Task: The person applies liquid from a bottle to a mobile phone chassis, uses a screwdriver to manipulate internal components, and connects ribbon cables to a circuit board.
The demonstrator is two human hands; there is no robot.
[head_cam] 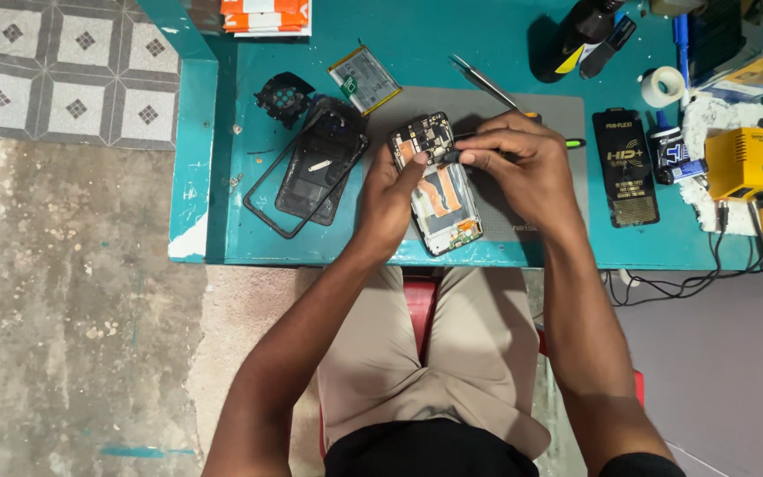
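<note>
A person seated at a teal bench (417,53) works on one opened phone (435,183), which lies face down on a grey mat (551,110) near the bench's front edge, its circuit board and orange ribbon exposed. The left hand (388,199) grips the phone's left side, thumb pressed on the upper board, apparently to keep it from sliding. The right hand (523,163) has its fingers closed together around one thin dark tool (454,155), the tip meeting the board beside that thumb. To the left lie one removed back cover (318,168), one thin frame (262,190) and one flat battery (364,79), set aside within reach. One pair of tweezers (485,81) rests above the mat; one yellow soldering station (745,162) stands at far right.
</note>
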